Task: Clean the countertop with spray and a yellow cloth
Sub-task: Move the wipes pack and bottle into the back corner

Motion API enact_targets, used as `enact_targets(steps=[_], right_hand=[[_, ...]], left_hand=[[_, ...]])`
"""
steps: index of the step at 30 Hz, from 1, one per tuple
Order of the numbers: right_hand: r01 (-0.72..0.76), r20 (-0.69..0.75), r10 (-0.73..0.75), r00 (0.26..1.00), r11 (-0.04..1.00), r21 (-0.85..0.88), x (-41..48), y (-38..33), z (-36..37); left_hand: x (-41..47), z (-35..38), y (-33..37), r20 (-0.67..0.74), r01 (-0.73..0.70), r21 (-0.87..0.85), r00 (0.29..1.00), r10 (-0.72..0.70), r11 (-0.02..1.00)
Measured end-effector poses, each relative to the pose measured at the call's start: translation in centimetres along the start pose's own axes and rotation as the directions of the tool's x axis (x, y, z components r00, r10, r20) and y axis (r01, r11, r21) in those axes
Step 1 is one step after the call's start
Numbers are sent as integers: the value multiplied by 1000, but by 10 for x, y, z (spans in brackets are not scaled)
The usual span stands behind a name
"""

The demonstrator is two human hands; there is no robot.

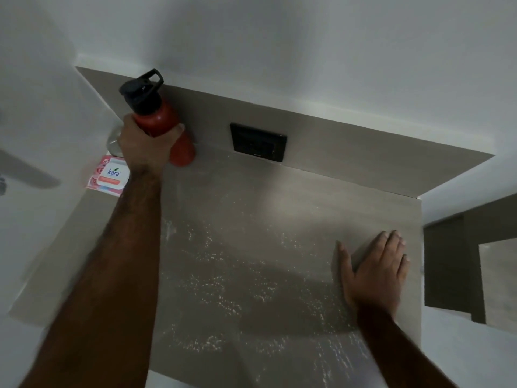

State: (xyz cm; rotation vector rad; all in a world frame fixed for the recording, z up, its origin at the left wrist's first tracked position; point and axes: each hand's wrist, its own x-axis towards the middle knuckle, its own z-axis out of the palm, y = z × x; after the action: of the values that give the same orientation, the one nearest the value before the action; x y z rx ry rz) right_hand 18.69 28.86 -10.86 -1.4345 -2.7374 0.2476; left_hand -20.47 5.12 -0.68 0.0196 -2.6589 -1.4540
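The grey-brown countertop [251,208] fills the middle of the head view, dotted with whitish flecks and streaks across its centre and front. My left hand [145,144] is wrapped around a red bottle [165,121] with a black cap, tilted, at the far left corner by the backsplash. My right hand [375,273] lies flat on the counter near its right edge, fingers spread, holding nothing. No spray bottle or yellow cloth is in view.
A pink-and-white wipes packet [110,175] lies at the far left, with a clear rounded object [114,141] behind my hand. A black switch plate [258,142] sits on the backsplash. White walls surround the counter; a dark opening [447,261] is at right.
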Motion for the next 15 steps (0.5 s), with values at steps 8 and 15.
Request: enact_targets(steps=[8,15], right_hand=[[0,-17,0,1000,1000,-7,-1,3,5],[-43,51,38,998,994,97,-3,1,-8]], left_hand=[[-26,3,-10,55,58,114,996,-64,992],[-201,32,-32,283,-95,430,959,-34,898]])
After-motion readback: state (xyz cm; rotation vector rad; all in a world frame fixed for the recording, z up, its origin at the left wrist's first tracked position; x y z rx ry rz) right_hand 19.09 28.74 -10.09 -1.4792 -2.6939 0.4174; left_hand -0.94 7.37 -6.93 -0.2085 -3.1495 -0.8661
